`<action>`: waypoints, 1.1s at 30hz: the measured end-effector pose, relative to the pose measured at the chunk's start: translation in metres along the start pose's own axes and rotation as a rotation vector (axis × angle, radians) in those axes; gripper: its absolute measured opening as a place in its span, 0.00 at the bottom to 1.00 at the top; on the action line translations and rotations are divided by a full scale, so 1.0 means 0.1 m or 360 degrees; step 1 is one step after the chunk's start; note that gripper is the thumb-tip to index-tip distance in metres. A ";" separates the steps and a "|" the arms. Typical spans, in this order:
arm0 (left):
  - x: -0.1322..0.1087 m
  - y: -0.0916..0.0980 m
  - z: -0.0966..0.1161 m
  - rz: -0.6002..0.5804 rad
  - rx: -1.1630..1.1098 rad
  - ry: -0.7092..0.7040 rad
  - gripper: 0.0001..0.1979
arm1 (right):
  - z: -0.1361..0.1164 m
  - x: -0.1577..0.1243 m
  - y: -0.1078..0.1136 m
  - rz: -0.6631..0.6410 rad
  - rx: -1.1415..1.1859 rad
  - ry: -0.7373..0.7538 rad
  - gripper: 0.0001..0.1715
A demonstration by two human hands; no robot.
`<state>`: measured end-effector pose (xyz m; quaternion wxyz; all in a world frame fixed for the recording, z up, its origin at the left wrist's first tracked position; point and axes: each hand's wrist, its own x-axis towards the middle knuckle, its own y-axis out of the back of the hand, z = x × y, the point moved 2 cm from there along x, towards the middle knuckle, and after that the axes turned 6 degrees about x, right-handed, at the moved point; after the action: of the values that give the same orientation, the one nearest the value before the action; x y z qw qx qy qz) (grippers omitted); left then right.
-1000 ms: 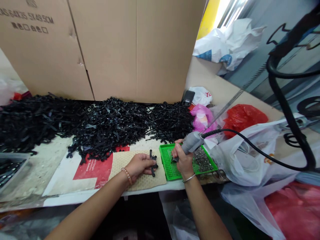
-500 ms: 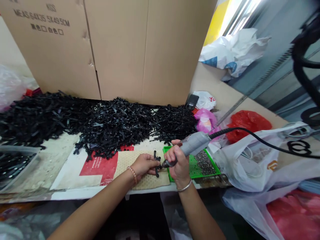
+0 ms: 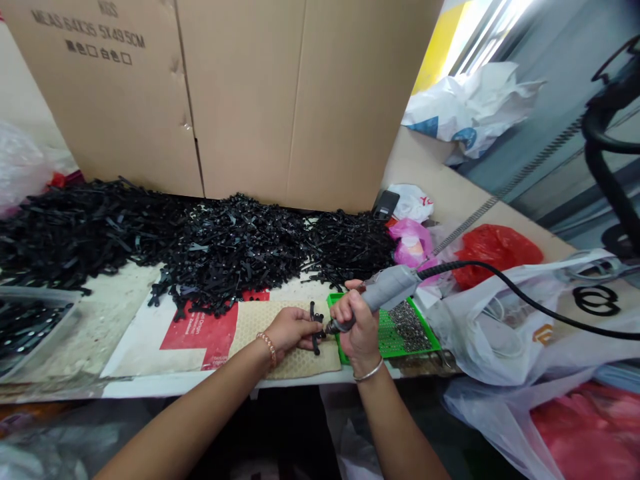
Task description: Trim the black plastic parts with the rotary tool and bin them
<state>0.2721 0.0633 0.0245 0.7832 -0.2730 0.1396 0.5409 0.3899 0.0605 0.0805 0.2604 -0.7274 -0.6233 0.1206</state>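
My left hand [image 3: 289, 331] pinches a small black plastic part [image 3: 315, 328] and holds it down on a beige honeycomb mat [image 3: 257, 320]. My right hand [image 3: 353, 323] is wrapped round a grey electric screwdriver [image 3: 387, 291], whose tip touches the part. A black cable [image 3: 525, 293] runs from the tool off to the right. Just right of the hands lies a green tray [image 3: 400, 337] holding several small silver screws [image 3: 407, 321].
A long heap of black plastic parts [image 3: 200, 243] covers the back of the bench, in front of a big cardboard box [image 3: 240, 93]. A clear bin [image 3: 30, 327] sits at left. Plastic bags, red [image 3: 497, 247], pink [image 3: 413, 240] and white [image 3: 505, 320], crowd the right.
My right hand has carried the screwdriver from over the green tray leftwards to the black part. The left hand has kept its hold on the part.
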 end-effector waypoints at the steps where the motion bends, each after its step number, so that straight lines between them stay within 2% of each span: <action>1: 0.00 0.00 0.00 0.0008 -0.0001 0.0004 0.19 | 0.00 0.00 0.00 -0.0001 -0.0005 0.0005 0.16; 22: -0.01 -0.01 0.00 0.0047 0.0009 0.0016 0.17 | -0.02 -0.02 -0.01 -0.0060 0.0088 0.0040 0.13; 33: 0.01 0.00 -0.01 0.0023 0.0017 0.0020 0.19 | 0.03 -0.02 0.01 -0.0073 0.0048 0.0029 0.14</action>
<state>0.2726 0.0636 0.0232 0.7799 -0.2712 0.1493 0.5440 0.3891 0.0589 0.0772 0.2797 -0.7100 -0.6356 0.1172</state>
